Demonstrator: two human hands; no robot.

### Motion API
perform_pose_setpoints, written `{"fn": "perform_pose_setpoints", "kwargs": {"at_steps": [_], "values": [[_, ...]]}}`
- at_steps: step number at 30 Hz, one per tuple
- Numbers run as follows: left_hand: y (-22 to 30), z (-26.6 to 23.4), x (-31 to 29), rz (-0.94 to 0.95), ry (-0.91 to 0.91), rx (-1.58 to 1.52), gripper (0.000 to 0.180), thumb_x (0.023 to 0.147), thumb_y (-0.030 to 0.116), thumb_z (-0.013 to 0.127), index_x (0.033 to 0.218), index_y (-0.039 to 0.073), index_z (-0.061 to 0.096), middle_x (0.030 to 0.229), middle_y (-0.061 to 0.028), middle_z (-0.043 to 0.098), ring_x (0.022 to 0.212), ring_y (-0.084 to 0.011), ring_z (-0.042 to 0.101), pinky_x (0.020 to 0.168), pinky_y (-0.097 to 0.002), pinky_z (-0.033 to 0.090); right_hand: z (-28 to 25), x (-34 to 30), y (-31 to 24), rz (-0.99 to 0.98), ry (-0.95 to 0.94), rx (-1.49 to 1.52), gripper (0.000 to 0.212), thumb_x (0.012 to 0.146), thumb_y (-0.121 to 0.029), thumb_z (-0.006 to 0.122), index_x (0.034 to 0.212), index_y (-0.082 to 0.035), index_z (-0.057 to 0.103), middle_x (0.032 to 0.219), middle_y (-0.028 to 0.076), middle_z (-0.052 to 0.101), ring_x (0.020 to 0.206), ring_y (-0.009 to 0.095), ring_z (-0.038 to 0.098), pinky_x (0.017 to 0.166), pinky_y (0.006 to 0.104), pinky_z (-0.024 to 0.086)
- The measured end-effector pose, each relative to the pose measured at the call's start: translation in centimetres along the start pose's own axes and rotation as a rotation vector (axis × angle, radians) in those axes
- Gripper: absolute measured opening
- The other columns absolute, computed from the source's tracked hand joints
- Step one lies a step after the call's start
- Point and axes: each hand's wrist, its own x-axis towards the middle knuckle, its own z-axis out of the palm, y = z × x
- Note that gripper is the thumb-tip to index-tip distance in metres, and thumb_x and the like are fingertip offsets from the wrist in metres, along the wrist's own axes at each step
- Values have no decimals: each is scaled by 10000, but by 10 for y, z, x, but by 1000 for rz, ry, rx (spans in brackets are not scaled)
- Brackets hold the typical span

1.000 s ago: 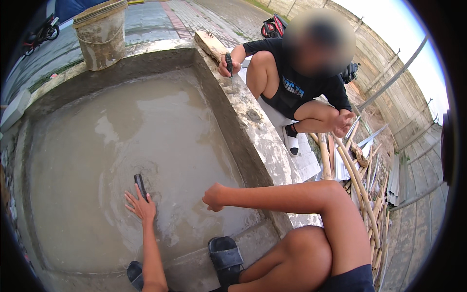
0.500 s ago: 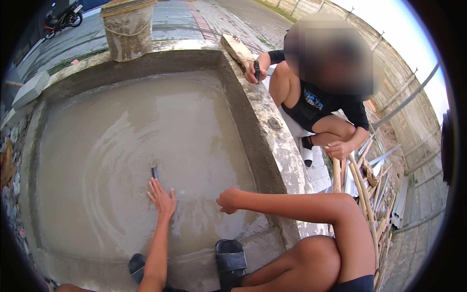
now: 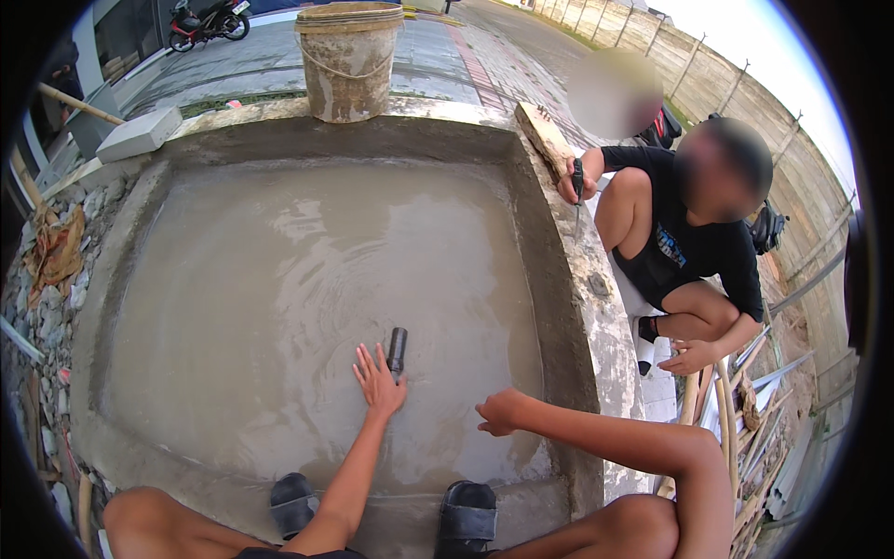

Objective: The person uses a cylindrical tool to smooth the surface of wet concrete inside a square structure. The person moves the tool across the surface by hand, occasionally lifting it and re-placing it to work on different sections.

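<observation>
Grey, murky water fills a concrete basin in front of me. My left hand is open, fingers spread, at the water's surface. Just right of its fingers, a short dark pipe-like cylinder sticks up at a slight tilt; its lower end is hidden in the water. The thumb side is close to it, and I cannot tell whether they touch. My right hand hangs over the water farther right, fingers curled in; what they hold, if anything, is hidden.
A co-worker crouches beyond the right wall, holding a black-handled screwdriver-like tool over its rim. A stained bucket and a wooden block stand on the rim. A pale block lies at the far left corner, near rubble. My sandals rest on the near ledge.
My view has swung left. The left hand has moved to the left of the cylinder, which shows more above the water. The co-worker's free hand has opened. My right hand stays curled.
</observation>
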Motion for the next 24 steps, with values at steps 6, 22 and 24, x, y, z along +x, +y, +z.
{"fn": "perform_pose_setpoints", "kwargs": {"at_steps": [6, 22, 24], "values": [[-33, -14, 3, -192, 23, -177, 838, 870, 547, 499, 1466, 61, 168, 1508, -274, 7, 1404, -403, 56, 1065, -566, 217, 3, -1, 11, -8, 20, 4, 457, 895, -470, 487, 1066, -54, 568, 926, 188, 655, 901, 371, 633, 759, 473, 512], [-50, 10, -11, -11, 139, -145, 571, 931, 267, 446, 1389, -41, 300, 1474, -213, 252, 1399, -319, 176, 1113, -522, 144, 7, 20, 15, -30, -51, -84, 565, 886, -577, 432, 1164, -100, 553, 992, 176, 658, 980, 371, 607, 846, 461, 480], [-39, 6, -15, -1, 160, -103, 598, 927, 270, 451, 1399, -49, 271, 1473, -212, 255, 1399, -318, 178, 1115, -524, 136, 6, 21, 16, -40, -56, -66, 567, 886, -576, 434, 1166, -97, 551, 995, 179, 656, 985, 372, 604, 850, 461, 478]]}}
